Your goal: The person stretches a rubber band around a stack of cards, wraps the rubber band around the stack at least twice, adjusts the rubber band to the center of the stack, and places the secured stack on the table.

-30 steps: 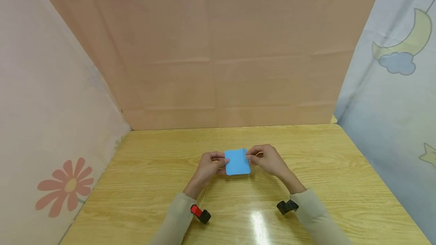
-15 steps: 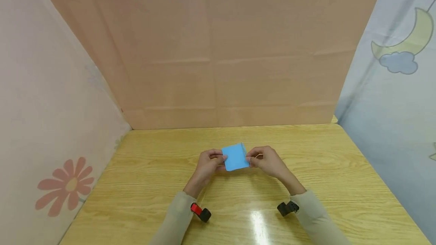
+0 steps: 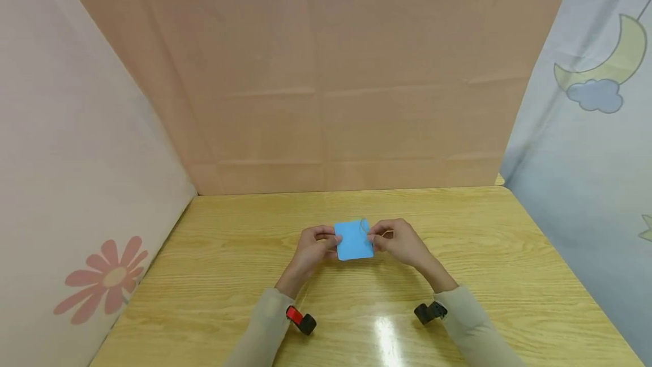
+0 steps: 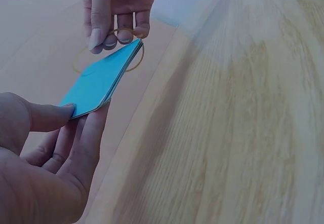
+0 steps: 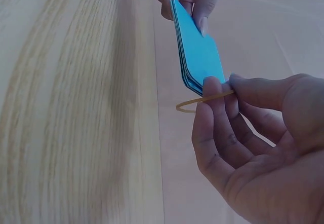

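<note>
A thin stack of blue cards point(image 3: 354, 240) with rounded corners is held up over the table, its layered edges showing in both wrist views. My left hand point(image 3: 312, 245) pinches the stack by its left end, thumb on top and fingers beneath. At the opposite end my right hand point(image 3: 399, 239) pinches a tan rubber band point(image 5: 190, 104) between thumb and fingers. In the left wrist view the band forms a loose loop around the far end of the stack, close to the right fingertips point(image 4: 94, 39).
The wooden table point(image 3: 229, 276) spreads under both hands. A tan paper backdrop point(image 3: 316, 101) rises at its far edge, with patterned cloth point(image 3: 102, 186) on the left and more cloth point(image 3: 586, 157) on the right. Each wrist wears a strapped camera.
The card stack tilted counterclockwise half a second ago and is now nearly level again. The rubber band's loop shows over its upper right corner. Both hands have shifted only slightly.
</note>
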`<action>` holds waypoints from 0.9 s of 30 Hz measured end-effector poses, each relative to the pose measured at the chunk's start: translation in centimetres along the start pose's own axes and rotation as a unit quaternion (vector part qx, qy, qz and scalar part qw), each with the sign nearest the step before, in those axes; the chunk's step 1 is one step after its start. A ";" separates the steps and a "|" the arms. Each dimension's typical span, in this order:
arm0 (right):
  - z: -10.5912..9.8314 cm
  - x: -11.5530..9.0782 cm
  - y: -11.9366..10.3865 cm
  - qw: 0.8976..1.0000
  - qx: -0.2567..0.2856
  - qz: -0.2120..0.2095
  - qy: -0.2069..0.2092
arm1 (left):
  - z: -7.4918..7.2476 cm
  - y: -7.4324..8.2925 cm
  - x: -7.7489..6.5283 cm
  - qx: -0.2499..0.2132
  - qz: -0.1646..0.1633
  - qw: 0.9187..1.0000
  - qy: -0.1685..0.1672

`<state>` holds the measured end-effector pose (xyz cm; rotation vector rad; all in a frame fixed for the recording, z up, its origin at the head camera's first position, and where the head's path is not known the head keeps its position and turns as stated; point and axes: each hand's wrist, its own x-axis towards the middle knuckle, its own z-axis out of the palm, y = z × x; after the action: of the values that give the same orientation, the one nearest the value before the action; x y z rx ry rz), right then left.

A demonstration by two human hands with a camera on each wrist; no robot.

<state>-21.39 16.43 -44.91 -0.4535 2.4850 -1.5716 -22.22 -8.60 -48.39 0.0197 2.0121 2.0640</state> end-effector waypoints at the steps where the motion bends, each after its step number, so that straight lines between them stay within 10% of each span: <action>1: 0.0 0.0 0.0 1.000 -0.002 0.000 0.002 | 0.0 0.0 0.0 0.002 0.002 1.000 -0.003; 27: 0.4 -0.5 -0.1 1.000 -0.003 0.003 -0.004 | -0.2 -0.2 0.2 -0.026 0.007 0.999 0.047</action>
<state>-20.76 16.26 -45.01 -0.4526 2.4827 -1.5588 -22.43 -8.78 -48.64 -0.0730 2.0169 2.1624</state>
